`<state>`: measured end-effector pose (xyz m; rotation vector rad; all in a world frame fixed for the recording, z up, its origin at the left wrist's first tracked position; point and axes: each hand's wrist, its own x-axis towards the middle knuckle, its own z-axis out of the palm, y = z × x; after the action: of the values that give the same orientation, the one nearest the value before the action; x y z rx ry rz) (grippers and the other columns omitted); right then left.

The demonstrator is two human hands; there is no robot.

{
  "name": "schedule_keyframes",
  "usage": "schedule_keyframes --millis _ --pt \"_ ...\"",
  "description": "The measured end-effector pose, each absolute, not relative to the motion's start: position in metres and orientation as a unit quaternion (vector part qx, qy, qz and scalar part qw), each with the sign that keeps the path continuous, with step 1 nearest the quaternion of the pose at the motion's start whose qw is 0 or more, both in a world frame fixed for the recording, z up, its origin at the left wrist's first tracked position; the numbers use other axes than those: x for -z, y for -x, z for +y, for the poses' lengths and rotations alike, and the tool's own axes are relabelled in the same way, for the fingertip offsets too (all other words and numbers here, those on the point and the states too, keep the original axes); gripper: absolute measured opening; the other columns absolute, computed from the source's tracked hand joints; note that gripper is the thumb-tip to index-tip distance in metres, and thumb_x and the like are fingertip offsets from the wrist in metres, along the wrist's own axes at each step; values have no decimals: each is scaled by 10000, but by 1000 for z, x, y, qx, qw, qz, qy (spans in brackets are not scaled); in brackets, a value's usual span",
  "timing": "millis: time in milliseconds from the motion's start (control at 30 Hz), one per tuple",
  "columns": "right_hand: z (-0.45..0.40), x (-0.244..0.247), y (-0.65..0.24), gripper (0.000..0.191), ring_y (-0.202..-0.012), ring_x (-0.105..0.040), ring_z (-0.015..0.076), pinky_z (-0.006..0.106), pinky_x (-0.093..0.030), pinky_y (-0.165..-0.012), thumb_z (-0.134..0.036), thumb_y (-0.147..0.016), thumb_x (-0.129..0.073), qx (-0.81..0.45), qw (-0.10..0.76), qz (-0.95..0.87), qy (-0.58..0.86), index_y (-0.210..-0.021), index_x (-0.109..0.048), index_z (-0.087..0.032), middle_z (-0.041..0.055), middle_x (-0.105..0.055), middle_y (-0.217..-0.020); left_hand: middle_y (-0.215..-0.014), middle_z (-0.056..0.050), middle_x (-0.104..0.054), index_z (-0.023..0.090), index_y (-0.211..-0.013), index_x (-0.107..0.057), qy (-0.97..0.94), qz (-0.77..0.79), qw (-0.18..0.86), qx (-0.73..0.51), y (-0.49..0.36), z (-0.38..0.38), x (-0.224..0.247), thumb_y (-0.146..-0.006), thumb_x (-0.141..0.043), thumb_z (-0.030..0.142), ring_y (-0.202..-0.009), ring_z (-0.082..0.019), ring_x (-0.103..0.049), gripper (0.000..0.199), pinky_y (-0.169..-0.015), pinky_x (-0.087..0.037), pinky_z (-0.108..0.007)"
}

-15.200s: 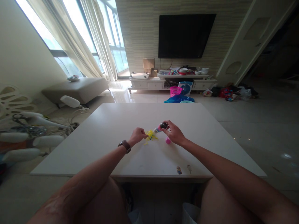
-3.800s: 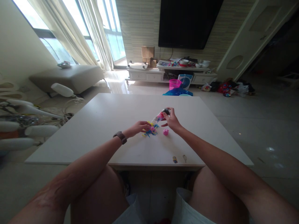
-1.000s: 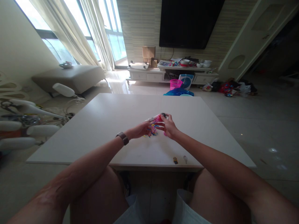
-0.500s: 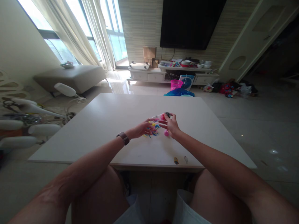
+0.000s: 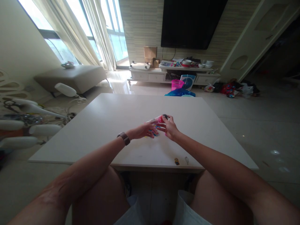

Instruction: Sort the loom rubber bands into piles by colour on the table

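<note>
Over the middle of the white table (image 5: 122, 109), my right hand (image 5: 171, 128) pinches a small clear plastic piece (image 5: 152, 120) by its end, where red-pink (image 5: 160, 119) and black (image 5: 165, 116) parts show. I cannot make out its exact kind. The clear end stretches left, just beyond my left hand (image 5: 144, 130), whose visible fingers are apart and loosely bent; whether they touch it is unclear. Small multicoloured pieces (image 5: 155, 134) lie under my left fingers, partly hidden. A bit of a pink object (image 5: 166, 134) shows behind my right hand.
Near the table's front edge lie a small yellow-and-blue Minion figure (image 5: 176, 161) and a small pale item (image 5: 187, 160). Beyond the far edge are a blue plastic sheet (image 5: 179, 92) and a pink basket (image 5: 177, 84). A white lamp with several arms (image 5: 37, 129) stands left.
The clear piece and my right hand have moved slightly left and down. My left hand has dropped a little and now covers more of the multicoloured pieces. My right hand now mostly covers the pink object.
</note>
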<state>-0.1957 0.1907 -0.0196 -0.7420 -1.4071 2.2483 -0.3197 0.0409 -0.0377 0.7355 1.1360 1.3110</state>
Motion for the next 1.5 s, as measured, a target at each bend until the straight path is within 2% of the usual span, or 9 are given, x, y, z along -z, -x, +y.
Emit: schedule_keyframes --millis 100,267,467,567,733,833,1000,1167,1500 --pt "192 19 195 302 -696 -707 141 299 -633 -576 -347 -895 -660 -796 200 -506 264 -1033 -397 -297 -38 -619 -926 -1020 -116 -729 245 -1489 -449 -334 517 567 -548 321 40 39 -856 -695 357 -737 -180 -693 688 -801 -527 -361" --pt "199 16 195 284 -680 -697 118 276 -627 -565 -321 -908 -627 -778 230 -512 282 -1038 -375 -301 -48 -590 -960 -1030 -114 -729 223 -1439 -511 -308 560 536 -552 335 35 42 -848 -694 364 -776 -183 -703 635 -836 -532 -366" --pt "207 21 197 362 -716 -697 116 327 -649 -623 -344 -870 -666 -761 266 -519 283 -1053 -355 -320 -54 -577 -1022 -992 -94 -730 218 -1387 -561 -305 582 500 -564 343 34 46 -850 -680 377 -774 -171 -689 573 -850 -523 -358" --pt "206 20 197 350 -722 -709 128 318 -644 -606 -352 -877 -662 -771 251 -514 279 -1052 -361 -316 -51 -587 -1005 -1010 -97 -725 226 -1429 -534 -304 560 518 -570 340 35 44 -856 -672 367 -771 -166 -686 607 -846 -520 -352" --pt "195 19 195 309 -726 -717 141 290 -631 -580 -361 -899 -651 -798 200 -508 256 -1035 -379 -305 -44 -615 -950 -1108 -124 -715 289 -1544 -383 -338 517 559 -553 327 36 36 -885 -653 385 -810 -185 -698 719 -835 -521 -361" --pt "192 20 195 324 -720 -715 147 311 -638 -593 -363 -883 -675 -800 190 -513 246 -1033 -396 -299 -37 -621 -947 -1076 -127 -719 278 -1536 -399 -369 521 560 -528 323 36 35 -879 -672 395 -789 -189 -701 721 -830 -525 -367" --pt "200 19 195 323 -698 -704 125 286 -632 -580 -346 -878 -668 -778 233 -517 270 -1043 -393 -304 -43 -592 -981 -1010 -95 -720 268 -1496 -457 -361 565 533 -516 332 33 39 -866 -678 425 -772 -177 -698 686 -813 -529 -351" --pt "209 18 195 359 -749 -697 125 315 -646 -605 -343 -856 -678 -758 268 -528 275 -1055 -380 -316 -41 -575 -1044 -961 -70 -718 253 -1453 -507 -345 605 494 -520 345 31 46 -847 -673 433 -759 -161 -681 654 -808 -534 -335" --pt "209 17 195 368 -752 -687 132 320 -638 -575 -339 -840 -689 -744 279 -544 272 -1052 -390 -322 -32 -570 -1081 -951 -76 -725 215 -1354 -571 -334 613 478 -533 346 34 51 -835 -679 418 -761 -169 -681 568 -810 -531 -342"
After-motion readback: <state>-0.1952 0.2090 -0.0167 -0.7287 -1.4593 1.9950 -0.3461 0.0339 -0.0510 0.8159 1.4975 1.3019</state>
